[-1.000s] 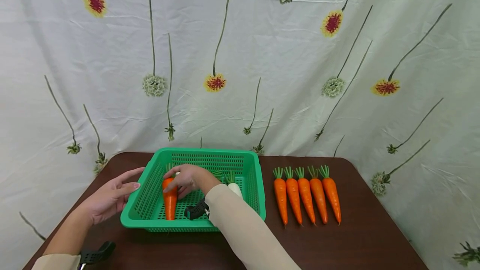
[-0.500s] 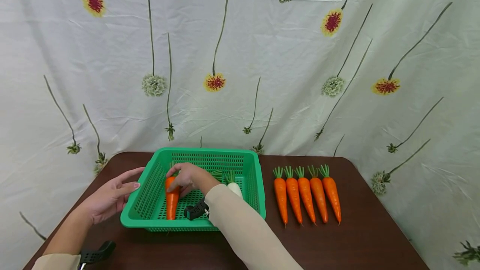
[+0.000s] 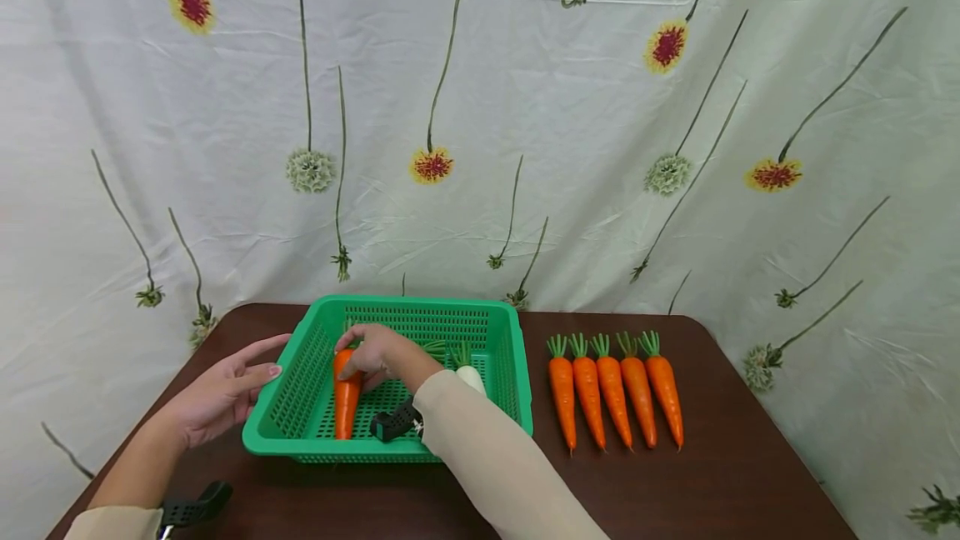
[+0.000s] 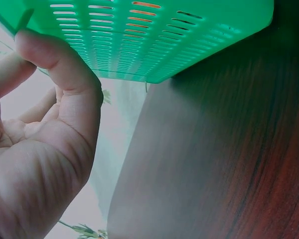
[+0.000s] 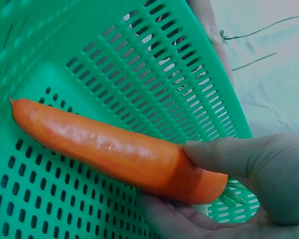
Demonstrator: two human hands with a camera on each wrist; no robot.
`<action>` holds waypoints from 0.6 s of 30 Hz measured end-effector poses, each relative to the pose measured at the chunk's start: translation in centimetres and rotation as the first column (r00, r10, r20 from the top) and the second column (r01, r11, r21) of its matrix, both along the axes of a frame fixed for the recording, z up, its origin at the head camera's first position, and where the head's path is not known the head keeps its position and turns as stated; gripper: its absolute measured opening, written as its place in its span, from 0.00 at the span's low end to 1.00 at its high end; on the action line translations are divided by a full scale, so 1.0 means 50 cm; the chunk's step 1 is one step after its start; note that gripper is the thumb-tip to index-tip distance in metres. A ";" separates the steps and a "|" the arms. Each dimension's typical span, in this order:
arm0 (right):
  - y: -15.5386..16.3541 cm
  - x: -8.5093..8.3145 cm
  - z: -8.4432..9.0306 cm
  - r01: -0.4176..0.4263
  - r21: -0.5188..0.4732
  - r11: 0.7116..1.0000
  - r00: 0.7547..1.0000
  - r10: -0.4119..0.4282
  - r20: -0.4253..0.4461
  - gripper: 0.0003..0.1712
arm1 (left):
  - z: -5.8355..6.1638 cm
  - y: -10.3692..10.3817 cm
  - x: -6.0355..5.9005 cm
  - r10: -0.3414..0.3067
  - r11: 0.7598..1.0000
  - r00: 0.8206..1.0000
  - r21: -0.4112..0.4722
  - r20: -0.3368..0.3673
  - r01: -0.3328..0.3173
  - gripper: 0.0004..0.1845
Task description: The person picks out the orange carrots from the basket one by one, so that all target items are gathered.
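My right hand (image 3: 380,355) grips an orange carrot (image 3: 347,402) near its leafy top, inside the left part of a green plastic basket (image 3: 337,447). In the right wrist view, the thumb lies on one side of this carrot and the fingers curl beneath it, its pointed end aiming away from the palm. At the basket's left rim, my left hand (image 3: 228,394) has its thumb and fingertips touching, the fingers loosely extended. A white radish (image 3: 470,377) with green stems lies in the basket's right part, partly covered by my right sleeve.
Several carrots (image 3: 613,394) lie side by side on the dark brown table (image 3: 720,465), right of the basket, leaves pointing to the back. Behind the table hangs a white flower-printed cloth (image 3: 585,123). More green stems (image 3: 434,348) show behind my right wrist.
The carrot in my right hand has shifted slightly to the right and back within the basket, and the hand's grip on its top has closed. My left hand has stayed at the rim.
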State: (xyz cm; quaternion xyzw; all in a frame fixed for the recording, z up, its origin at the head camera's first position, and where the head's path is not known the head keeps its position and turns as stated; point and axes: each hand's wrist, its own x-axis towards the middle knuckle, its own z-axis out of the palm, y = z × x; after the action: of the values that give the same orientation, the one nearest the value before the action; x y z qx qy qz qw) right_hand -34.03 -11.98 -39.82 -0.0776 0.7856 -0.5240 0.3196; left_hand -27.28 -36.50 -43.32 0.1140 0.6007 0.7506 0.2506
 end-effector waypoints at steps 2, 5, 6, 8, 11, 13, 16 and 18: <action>0.001 0.002 0.002 0.013 -0.011 1.000 1.000 -0.013 -0.005 0.24 | 0.000 0.000 0.000 0.001 1.000 1.000 0.000 -0.002 -0.001 0.33; 0.003 0.006 0.004 0.032 -0.031 0.999 0.999 -0.033 -0.021 0.24 | 0.000 0.001 0.000 0.000 1.000 1.000 -0.001 -0.007 0.000 0.33; 0.003 0.007 0.005 0.037 -0.040 0.999 0.999 -0.038 -0.027 0.24 | 0.000 0.001 0.000 -0.001 1.000 1.000 0.001 -0.008 0.001 0.33; 0.002 0.007 0.004 0.050 -0.052 0.997 0.998 -0.052 -0.037 0.24 | 0.001 0.001 0.000 -0.002 1.000 1.000 0.003 -0.008 0.002 0.33; 0.001 0.002 -0.001 0.062 -0.079 0.995 0.997 -0.066 -0.044 0.25 | 0.000 0.002 0.001 -0.003 1.000 1.000 0.008 -0.008 0.003 0.33; 0.000 -0.003 -0.005 0.069 -0.101 0.992 0.997 -0.073 -0.037 0.25 | 0.000 0.002 0.001 0.000 1.000 1.000 0.006 -0.007 0.000 0.33; 0.000 -0.011 -0.010 0.079 -0.154 0.985 0.997 -0.082 -0.014 0.25 | 0.001 0.002 0.001 0.001 1.000 1.000 0.006 -0.007 -0.001 0.33; 0.001 -0.016 -0.013 0.090 -0.184 0.979 0.996 -0.091 0.000 0.24 | 0.001 0.002 0.001 -0.002 1.000 1.000 0.007 -0.007 0.002 0.33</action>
State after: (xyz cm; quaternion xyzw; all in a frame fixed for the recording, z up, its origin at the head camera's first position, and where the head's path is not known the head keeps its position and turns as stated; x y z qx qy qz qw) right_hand -34.84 -11.95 -40.48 -0.0732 0.7380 -0.6079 0.2836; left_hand -27.22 -36.42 -43.29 0.1182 0.5987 0.7522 0.2486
